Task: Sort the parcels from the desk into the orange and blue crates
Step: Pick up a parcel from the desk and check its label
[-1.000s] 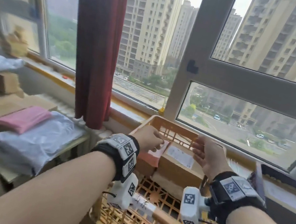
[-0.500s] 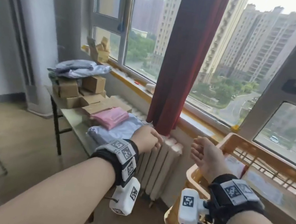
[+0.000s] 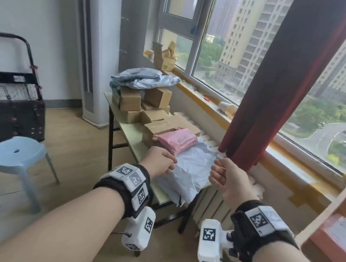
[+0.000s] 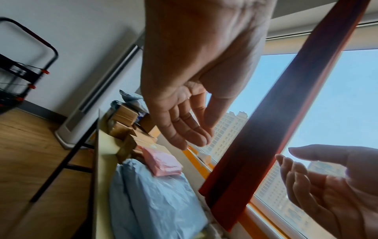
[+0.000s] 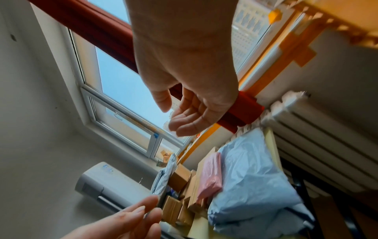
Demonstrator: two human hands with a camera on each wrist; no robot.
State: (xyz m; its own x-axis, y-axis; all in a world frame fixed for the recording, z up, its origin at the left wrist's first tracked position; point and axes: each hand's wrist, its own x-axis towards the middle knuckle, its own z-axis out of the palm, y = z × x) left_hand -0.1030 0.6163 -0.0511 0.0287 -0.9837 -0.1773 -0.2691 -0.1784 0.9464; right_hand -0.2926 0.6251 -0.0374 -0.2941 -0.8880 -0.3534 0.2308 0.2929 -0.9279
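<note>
In the head view, the left hand (image 3: 158, 162) and right hand (image 3: 225, 182) are hovering empty, loosely curled, flanking the crumpled pale-blue plastic mailer (image 3: 190, 170) on the narrow desk (image 3: 131, 133), likely framing a two-handed lift; the orange slatted crate (image 3: 335, 215) is waiting at three o'clock. In both wrist views, relaxed fingers (image 4: 184, 129) are gripping nothing above the mailer.

White walls, wood floor (image 3: 71, 137), red curtain (image 3: 288, 81), daylit window (image 3: 344, 90), blue stool (image 3: 13, 154).
</note>
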